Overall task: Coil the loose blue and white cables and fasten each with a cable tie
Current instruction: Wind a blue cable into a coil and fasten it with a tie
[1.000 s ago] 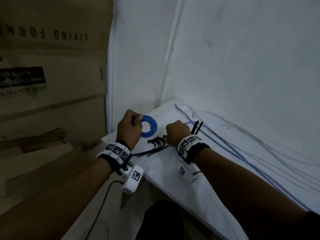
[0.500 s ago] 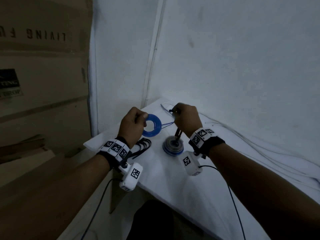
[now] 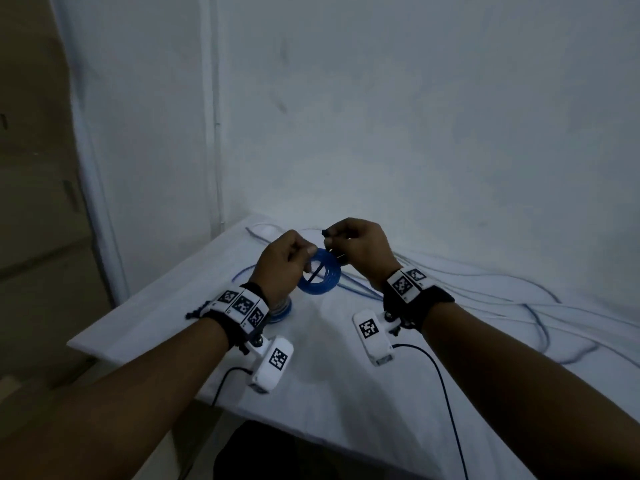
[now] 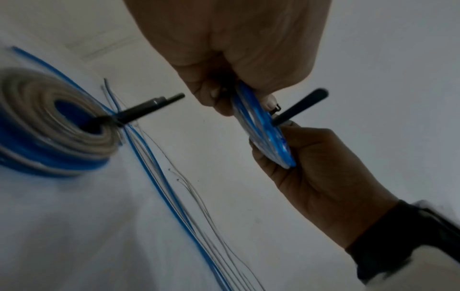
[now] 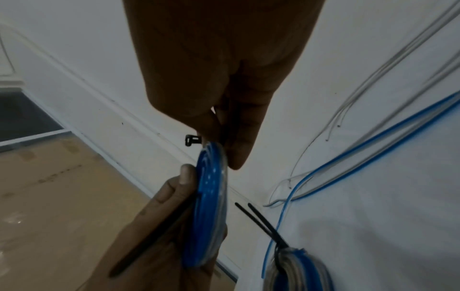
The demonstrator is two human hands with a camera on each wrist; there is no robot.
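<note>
Hands are both raised over the white table [image 3: 346,393], close to each other, and between them is a small blue coil [image 3: 320,276] of cable, held on edge. The left hand [image 3: 282,263] pinches the coil at its left side with curled fingers. The right hand [image 3: 360,249] pinches a black cable tie [image 5: 193,140] at the top of the coil; the strap of the tie passes through the middle of the coil, and its head sticks out beside the fingertips. On the table, near the left wrist, lies a finished coil [image 4: 53,122] of blue and white cable with black tie ends standing out. Loose blue and white cables [image 3: 502,306] lie spread over the table on the right.
</note>
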